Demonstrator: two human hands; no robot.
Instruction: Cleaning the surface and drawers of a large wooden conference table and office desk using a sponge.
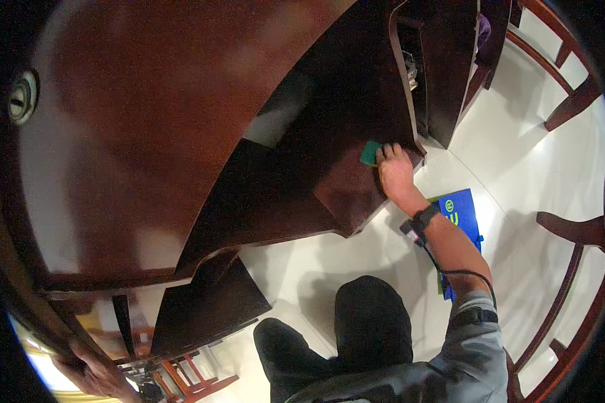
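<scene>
The green sponge point(369, 152) is pressed flat by the right hand point(394, 170), fingers together on it, against the bench point(181, 121) underside near its far edge; slipping off that edge is judged possible; the left hand point(94, 376) grips the bench's near rim.

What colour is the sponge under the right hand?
Green; the sponge shows best in the head view, pressed by the right hand against dark wooden furniture.

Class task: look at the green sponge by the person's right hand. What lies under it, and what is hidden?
The green sponge lies on a dark wooden panel. The right hand covers its right edge, and the wood directly beneath cannot be seen.
</scene>
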